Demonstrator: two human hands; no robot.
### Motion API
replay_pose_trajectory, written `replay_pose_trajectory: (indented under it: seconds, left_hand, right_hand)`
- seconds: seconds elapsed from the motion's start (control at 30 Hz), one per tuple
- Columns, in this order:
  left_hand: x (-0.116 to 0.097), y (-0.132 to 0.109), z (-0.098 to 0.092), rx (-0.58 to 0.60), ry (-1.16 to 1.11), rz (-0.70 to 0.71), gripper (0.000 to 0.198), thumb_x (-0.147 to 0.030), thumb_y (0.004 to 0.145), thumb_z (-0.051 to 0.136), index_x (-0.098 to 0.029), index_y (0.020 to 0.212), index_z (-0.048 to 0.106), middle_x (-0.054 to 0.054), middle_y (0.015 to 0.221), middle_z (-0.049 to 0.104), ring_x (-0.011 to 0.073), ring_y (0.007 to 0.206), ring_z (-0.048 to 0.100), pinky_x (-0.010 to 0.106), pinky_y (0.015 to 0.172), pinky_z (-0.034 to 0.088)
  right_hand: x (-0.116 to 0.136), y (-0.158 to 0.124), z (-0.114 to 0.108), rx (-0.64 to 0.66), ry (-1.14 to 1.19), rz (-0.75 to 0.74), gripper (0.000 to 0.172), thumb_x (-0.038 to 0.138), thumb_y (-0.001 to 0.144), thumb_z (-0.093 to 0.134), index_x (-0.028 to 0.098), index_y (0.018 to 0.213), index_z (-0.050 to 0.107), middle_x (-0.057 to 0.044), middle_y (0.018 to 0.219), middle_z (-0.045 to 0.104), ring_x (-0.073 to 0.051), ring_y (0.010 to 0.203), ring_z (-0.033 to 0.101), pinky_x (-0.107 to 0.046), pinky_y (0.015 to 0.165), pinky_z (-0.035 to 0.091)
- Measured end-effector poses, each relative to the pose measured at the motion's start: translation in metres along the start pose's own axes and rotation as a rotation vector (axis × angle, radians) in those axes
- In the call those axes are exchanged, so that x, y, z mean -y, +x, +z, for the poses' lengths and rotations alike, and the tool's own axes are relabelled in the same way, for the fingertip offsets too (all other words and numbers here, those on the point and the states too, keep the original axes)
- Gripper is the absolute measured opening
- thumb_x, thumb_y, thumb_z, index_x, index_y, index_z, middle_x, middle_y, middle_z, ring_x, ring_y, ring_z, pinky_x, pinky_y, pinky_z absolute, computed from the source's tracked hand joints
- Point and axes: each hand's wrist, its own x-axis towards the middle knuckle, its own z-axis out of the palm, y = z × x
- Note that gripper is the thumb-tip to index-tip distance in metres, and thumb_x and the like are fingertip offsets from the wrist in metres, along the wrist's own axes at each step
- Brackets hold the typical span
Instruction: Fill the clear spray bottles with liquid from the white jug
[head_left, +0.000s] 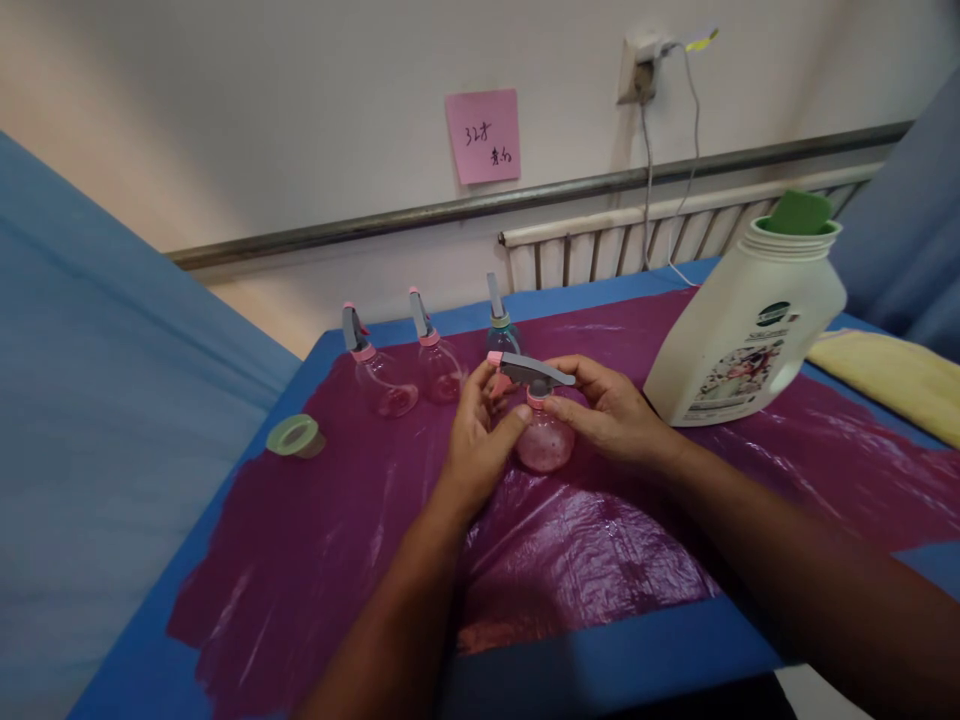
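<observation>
A small clear spray bottle [546,445] with a grey and pink trigger head stands near the middle of the table, between my two hands. Around its left side, at the neck and trigger, curl the fingers of my left hand [480,430]. My right hand [611,412] grips the pink collar from the right, its thumb in front and fingers behind. Two more pink-collared spray bottles, one [386,385] further left and another [441,370] beside it, stand behind. A teal spray bottle [504,335] is partly hidden by my hands.
A large cream detergent bottle [750,330] with a green piece in its mouth stands at right, a folded yellow cloth [892,375] beyond it. A small greenish cup [296,437] sits at left. Purple plastic sheeting [360,530] covers the blue table [645,655]. Blue curtain [112,400] hangs left.
</observation>
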Motion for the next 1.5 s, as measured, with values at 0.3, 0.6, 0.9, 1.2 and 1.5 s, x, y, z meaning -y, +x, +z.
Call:
replay_pose_trajectory:
  seconds: [0.3, 0.6, 0.9, 1.2, 1.5]
  left_hand:
    - [0.007, -0.005, -0.011, 0.262, 0.096, -0.213, 0.082, -0.039, 0.084, 0.101, -0.023, 0.157, 0.068, 0.019, 0.169, 0.065, 0.0441, 0.157, 0.062, 0.063, 0.136, 0.047]
    - [-0.003, -0.007, -0.008, 0.28, 0.139, -0.199, 0.068, -0.029, 0.089, 0.095, -0.021, 0.152, 0.07, 0.02, 0.164, 0.068, 0.0418, 0.153, 0.065, 0.062, 0.132, 0.051]
    - [0.004, -0.009, -0.007, 0.276, 0.187, -0.13, 0.068, -0.029, 0.089, 0.093, -0.023, 0.153, 0.072, 0.019, 0.168, 0.065, 0.0426, 0.156, 0.063, 0.066, 0.134, 0.049]
    - [0.015, -0.015, -0.005, 0.233, 0.327, -0.039, 0.083, -0.033, 0.092, 0.093, -0.025, 0.168, 0.062, 0.018, 0.173, 0.063, 0.0435, 0.16, 0.061, 0.069, 0.139, 0.042]
    - [0.033, -0.005, -0.004, -0.036, 0.418, 0.133, 0.049, -0.038, 0.104, 0.08, -0.023, 0.15, 0.074, 0.016, 0.152, 0.075, 0.0345, 0.142, 0.073, 0.057, 0.128, 0.055]
  right_hand:
    - [0.0, -0.001, -0.002, -0.014, -0.056, -0.024, 0.039, 0.046, 0.102, 0.086, 0.031, 0.137, 0.08, -0.005, 0.135, 0.084, -0.027, 0.125, 0.077, -0.053, 0.12, 0.058]
    - [0.006, -0.001, -0.002, -0.063, -0.101, -0.056, 0.037, 0.043, 0.096, 0.092, 0.028, 0.127, 0.078, -0.005, 0.123, 0.085, -0.025, 0.115, 0.079, -0.047, 0.111, 0.062]
    - [0.008, -0.001, -0.005, -0.044, -0.143, -0.047, 0.04, 0.048, 0.096, 0.092, 0.028, 0.129, 0.079, -0.005, 0.122, 0.085, -0.024, 0.112, 0.079, -0.044, 0.107, 0.062]
    - [0.029, 0.011, -0.022, 0.127, -0.292, -0.015, 0.037, 0.054, 0.097, 0.089, 0.026, 0.122, 0.087, -0.004, 0.114, 0.087, -0.023, 0.101, 0.077, -0.039, 0.092, 0.06]
    - [0.033, 0.068, -0.057, -0.139, -0.487, 0.058, 0.049, 0.058, 0.086, 0.091, 0.02, 0.115, 0.083, -0.008, 0.103, 0.085, -0.023, 0.087, 0.074, -0.038, 0.081, 0.061]
